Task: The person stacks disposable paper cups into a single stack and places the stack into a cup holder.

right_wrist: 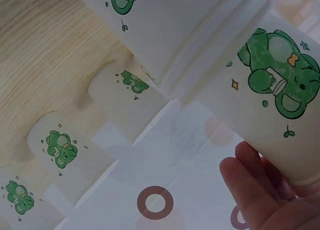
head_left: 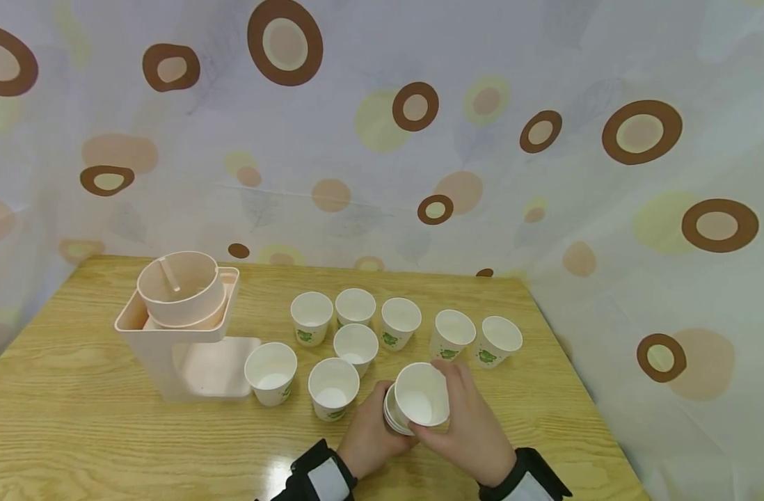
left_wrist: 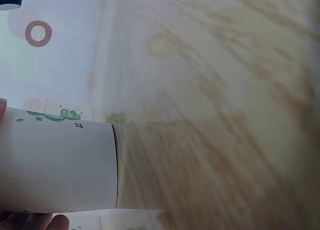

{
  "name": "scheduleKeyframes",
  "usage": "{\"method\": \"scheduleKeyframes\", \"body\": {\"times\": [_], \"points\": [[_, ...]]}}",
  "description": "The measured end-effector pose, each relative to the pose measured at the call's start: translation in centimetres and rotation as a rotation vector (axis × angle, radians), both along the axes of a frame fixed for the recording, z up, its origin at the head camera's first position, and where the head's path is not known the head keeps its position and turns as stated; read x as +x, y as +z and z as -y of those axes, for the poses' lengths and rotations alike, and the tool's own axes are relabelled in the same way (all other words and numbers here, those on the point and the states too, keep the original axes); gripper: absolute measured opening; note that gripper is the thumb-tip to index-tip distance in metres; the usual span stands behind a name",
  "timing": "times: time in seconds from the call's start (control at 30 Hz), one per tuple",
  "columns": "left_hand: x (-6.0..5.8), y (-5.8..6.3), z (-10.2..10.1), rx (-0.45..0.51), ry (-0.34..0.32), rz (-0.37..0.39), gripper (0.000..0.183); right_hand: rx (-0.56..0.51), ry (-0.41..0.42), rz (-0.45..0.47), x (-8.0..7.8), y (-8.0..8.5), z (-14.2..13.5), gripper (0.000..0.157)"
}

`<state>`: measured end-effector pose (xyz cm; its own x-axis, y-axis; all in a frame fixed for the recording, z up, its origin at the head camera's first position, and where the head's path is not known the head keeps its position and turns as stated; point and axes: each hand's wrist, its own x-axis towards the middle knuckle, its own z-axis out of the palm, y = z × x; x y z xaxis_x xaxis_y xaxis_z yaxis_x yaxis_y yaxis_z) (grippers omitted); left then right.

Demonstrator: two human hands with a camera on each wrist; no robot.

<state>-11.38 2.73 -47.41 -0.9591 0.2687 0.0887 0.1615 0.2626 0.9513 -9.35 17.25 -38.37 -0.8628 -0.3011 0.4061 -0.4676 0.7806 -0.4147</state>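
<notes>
My left hand (head_left: 371, 433) grips a stack of nested white paper cups (head_left: 391, 415), whose rims show close together. My right hand (head_left: 472, 435) pinches the rim of the front paper cup (head_left: 422, 394), thumb below and fingers above in the head view. That cup stands well out of the stack, most of its wall bare; a green bear print (right_wrist: 287, 72) shows on it in the right wrist view. Fingers (right_wrist: 250, 190) of the right hand lie along its rim there. Seen from the left wrist, the stack's plain base (left_wrist: 60, 160) points right, and the inside of the stack is hidden.
Several upright paper cups (head_left: 334, 390) stand on the wooden table (head_left: 138, 445) beyond and left of my hands. At the left is a cream plastic stand (head_left: 163, 362) with a round container (head_left: 181, 296) on top. A patterned cloth (head_left: 357, 153) hangs behind the table.
</notes>
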Motion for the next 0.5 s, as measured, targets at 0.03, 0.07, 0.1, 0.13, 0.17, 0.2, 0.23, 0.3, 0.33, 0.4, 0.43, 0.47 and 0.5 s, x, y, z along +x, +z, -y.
{"method": "scheduleKeyframes", "body": {"times": [0.03, 0.07, 0.1, 0.13, 0.17, 0.2, 0.23, 0.3, 0.33, 0.4, 0.43, 0.47, 0.5], "points": [[0.0, 0.0, 0.0, 0.001, 0.0, 0.0, 0.072, -0.001, 0.0, 0.004, 0.0, -0.1, 0.0, 0.077], [0.0, 0.0, 0.0, 0.001, 0.0, -0.001, 0.072, -0.001, 0.0, 0.007, 0.0, -0.2, 0.0, 0.077], [0.0, 0.0, 0.0, 0.002, 0.0, -0.001, 0.072, 0.0, 0.001, 0.011, -0.1, -0.2, 0.0, 0.077], [0.0, 0.0, 0.0, 0.002, -0.001, 0.0, 0.072, 0.0, 0.001, 0.016, -0.1, -0.3, 0.0, 0.077], [0.0, 0.0, 0.0, 0.002, -0.001, 0.0, 0.072, 0.001, 0.002, 0.017, -0.1, -0.4, -0.1, 0.077], [0.0, 0.0, 0.0, 0.001, 0.0, 0.001, 0.072, 0.004, 0.002, 0.021, -0.2, -0.5, -0.1, 0.076], [0.0, 0.0, 0.0, -0.001, 0.001, 0.0, 0.072, 0.007, 0.001, 0.026, -0.2, -0.6, -0.1, 0.076], [0.0, 0.0, 0.0, -0.006, 0.002, -0.001, 0.071, 0.017, -0.004, 0.036, -0.3, -0.9, -0.2, 0.075], [0.0, 0.0, 0.0, -0.007, 0.002, -0.001, 0.071, 0.023, -0.009, 0.041, -0.3, -0.9, -0.2, 0.075], [0.0, 0.1, 0.0, -0.01, 0.003, -0.004, 0.071, 0.036, -0.018, 0.059, -0.4, -1.1, -0.2, 0.074], [0.0, 0.1, 0.0, -0.011, 0.003, -0.006, 0.07, 0.044, -0.024, 0.068, -0.4, -1.2, -0.3, 0.074], [0.0, 0.1, 0.0, -0.012, 0.003, -0.01, 0.07, 0.051, -0.027, 0.075, -0.5, -1.3, -0.3, 0.074], [0.0, 0.1, 0.0, -0.012, 0.003, -0.013, 0.07, 0.059, -0.031, 0.082, -0.5, -1.3, -0.3, 0.074]]}}
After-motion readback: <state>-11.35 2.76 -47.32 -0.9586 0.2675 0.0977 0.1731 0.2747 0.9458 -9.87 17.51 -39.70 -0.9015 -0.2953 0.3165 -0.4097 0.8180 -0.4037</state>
